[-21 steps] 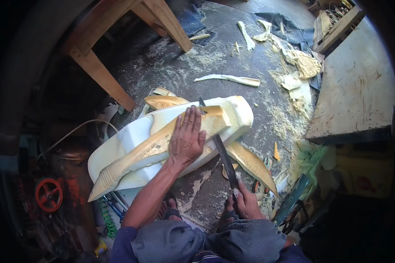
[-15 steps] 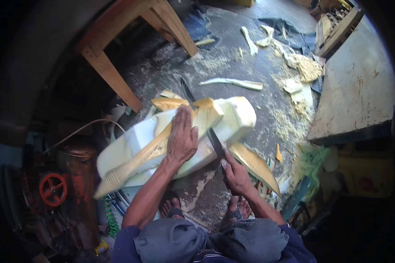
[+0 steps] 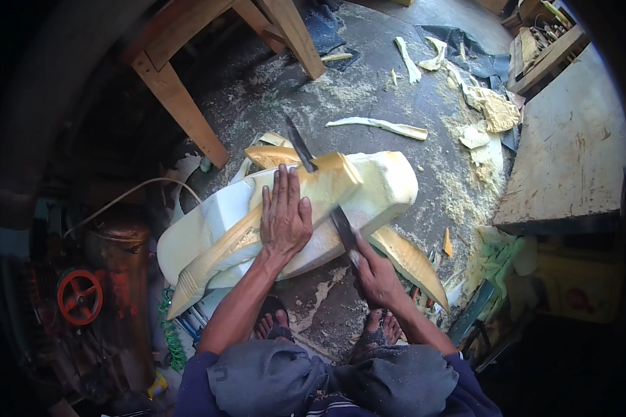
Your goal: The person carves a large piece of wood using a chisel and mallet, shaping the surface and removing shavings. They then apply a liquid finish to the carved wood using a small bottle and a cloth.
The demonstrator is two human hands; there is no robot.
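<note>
A large carved foam block (image 3: 389, 184), white and yellow, lies slantwise before my feet. My left hand (image 3: 285, 215) rests flat on its top, fingers stretched forward and thumb apart. My right hand (image 3: 379, 274) is closed around the near end of a long dark blade (image 3: 342, 228). The blade runs away from me through the raised yellow foam slab (image 3: 332, 174). Its middle is hidden in the foam, and its far end sticks out beyond. Whether its edge is toothed I cannot tell. A curved yellow foam piece (image 3: 414, 267) lies right of the block, near my right hand.
Wooden furniture legs (image 3: 188, 115) stand at the far left. A red valve wheel (image 3: 80, 297) and a coiled green hose (image 3: 172, 333) are at the left. Foam scraps (image 3: 494, 111) and crumbs litter the floor. A worn pale panel (image 3: 570, 146) borders the right side.
The far end of the blade reaches slightly farther out of the foam. My left fingers have spread a little while staying on the block. The whole view has shifted slightly.
</note>
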